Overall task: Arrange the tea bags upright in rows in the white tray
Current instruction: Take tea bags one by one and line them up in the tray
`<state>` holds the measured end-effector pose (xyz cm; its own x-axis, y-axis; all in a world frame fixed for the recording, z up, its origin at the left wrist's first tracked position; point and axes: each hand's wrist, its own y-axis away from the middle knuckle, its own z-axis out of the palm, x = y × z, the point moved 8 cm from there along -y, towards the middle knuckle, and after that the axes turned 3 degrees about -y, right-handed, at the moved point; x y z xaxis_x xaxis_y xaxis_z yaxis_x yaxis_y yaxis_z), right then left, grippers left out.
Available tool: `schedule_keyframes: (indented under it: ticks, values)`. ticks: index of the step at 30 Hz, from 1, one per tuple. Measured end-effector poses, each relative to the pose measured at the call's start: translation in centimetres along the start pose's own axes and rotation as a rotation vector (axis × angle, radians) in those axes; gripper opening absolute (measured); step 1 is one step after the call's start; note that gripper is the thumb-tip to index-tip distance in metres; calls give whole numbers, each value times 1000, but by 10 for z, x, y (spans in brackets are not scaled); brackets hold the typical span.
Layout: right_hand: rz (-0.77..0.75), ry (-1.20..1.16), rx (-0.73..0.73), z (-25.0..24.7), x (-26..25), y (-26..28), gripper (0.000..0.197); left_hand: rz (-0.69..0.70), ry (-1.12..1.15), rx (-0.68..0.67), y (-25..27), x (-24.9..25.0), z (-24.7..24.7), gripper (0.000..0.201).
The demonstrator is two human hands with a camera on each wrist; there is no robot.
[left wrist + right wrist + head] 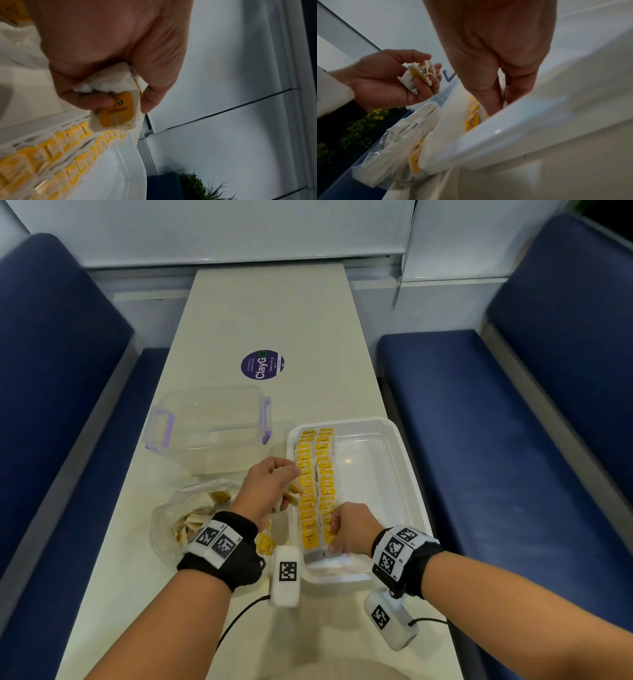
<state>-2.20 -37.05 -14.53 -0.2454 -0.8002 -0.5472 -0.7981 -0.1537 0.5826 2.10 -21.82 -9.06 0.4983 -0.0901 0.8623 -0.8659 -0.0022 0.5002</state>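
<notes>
The white tray (387, 436) lies on the table's right half. Two rows of upright tea bags (315, 481) with yellow tags run along its left side; the right half is bare. My left hand (291, 484) hovers at the tray's left rim and grips a small bunch of tea bags (118, 108) above the rows (68, 155). My right hand (334, 534) reaches down at the near end of the second row. Its thumb and finger (494, 100) pinch a tea bag there, mostly hidden by the hand.
A clear plastic bag (191, 518) holding more tea bags lies left of the tray, with loose tea bags (265, 542) beside it. An empty clear container (209, 422) with purple clips stands behind. Blue benches (496, 405) flank the narrow table. A purple sticker (262, 364) is farther back.
</notes>
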Motion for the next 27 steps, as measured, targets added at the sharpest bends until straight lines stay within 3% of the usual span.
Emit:
schedule_keyframes:
  ticks: [11, 17, 19, 22, 27]
  values:
    - [48, 29, -22, -7, 1, -5, 28, -65, 101, 4, -1, -4, 0, 9]
    - [76, -61, 206, -47, -3, -19, 26, -72, 132, 28, -2, -4, -3, 8]
    - [98, -36, 222, -53, -4, -30, 9, -78, 141, 21, -1, -3, -1, 8]
    - [131, 3, 226, -53, -5, -46, 33, -81, 138, 18, -2, -2, 2, 8]
    - [118, 55, 203, -48, -6, -55, 36, -83, 134, 22, -3, -2, 1, 9]
